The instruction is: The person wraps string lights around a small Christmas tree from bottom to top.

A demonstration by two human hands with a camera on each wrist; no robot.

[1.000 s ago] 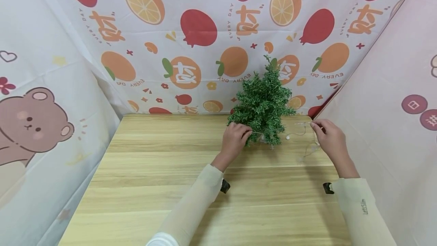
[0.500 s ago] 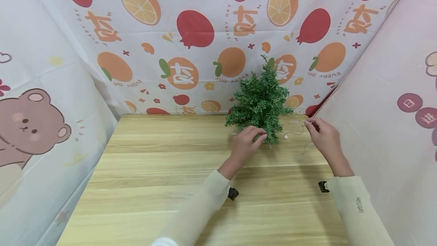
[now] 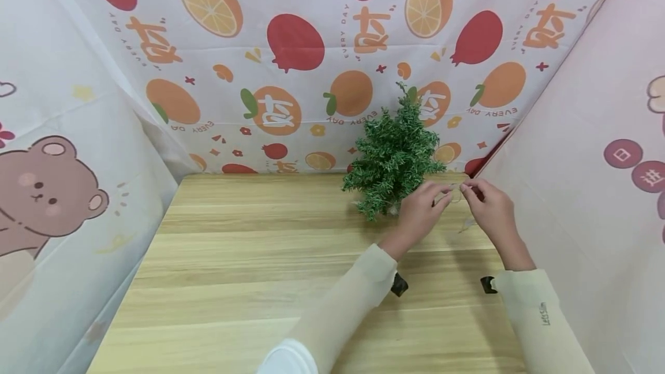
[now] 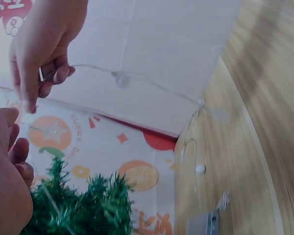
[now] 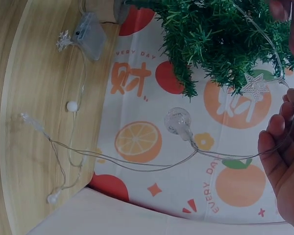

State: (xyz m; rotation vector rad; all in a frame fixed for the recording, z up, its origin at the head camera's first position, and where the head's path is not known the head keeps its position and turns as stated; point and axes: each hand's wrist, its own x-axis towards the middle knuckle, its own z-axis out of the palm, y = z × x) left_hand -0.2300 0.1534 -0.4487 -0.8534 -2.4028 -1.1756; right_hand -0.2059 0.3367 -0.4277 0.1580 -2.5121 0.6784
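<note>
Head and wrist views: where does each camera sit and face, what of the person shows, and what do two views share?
Head: on the head, facing forward and down at green tree and table; left grip, right grip, sleeves show.
Left wrist: on that wrist, facing past left grip toward printed cloth; right grip shows too.
Right wrist: on that wrist, facing light string and printed cloth; both grips show partly.
Wrist views share green tree and light string.

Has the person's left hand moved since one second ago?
Yes, to the right: in the head view, the left hand was at the lower left of the green tree, now at its lower right, nearer the right hand.
</note>
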